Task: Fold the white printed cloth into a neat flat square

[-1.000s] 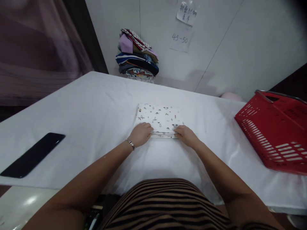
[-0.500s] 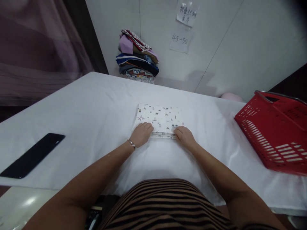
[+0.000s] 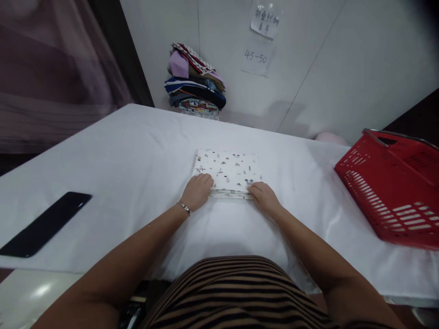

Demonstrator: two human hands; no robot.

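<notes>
A white cloth (image 3: 228, 169) with small dark prints lies folded into a rectangle in the middle of the table. Several layers show along its near edge. My left hand (image 3: 197, 192), with a bracelet at the wrist, is closed on the near left corner. At the near right corner my right hand (image 3: 265, 196) pinches the edge of the same cloth. The thumbs and the undersides of both hands are hidden.
White cloth covers the table (image 3: 130, 155). A black flat slab (image 3: 46, 224) lies on the left, and a red plastic basket (image 3: 380, 192) stands on the right. Folded fabrics (image 3: 197, 82) are stacked at the back by the wall, below papers (image 3: 255, 57).
My left hand has slid slightly left along the near edge of the cloth. My right hand has stayed at its corner.
</notes>
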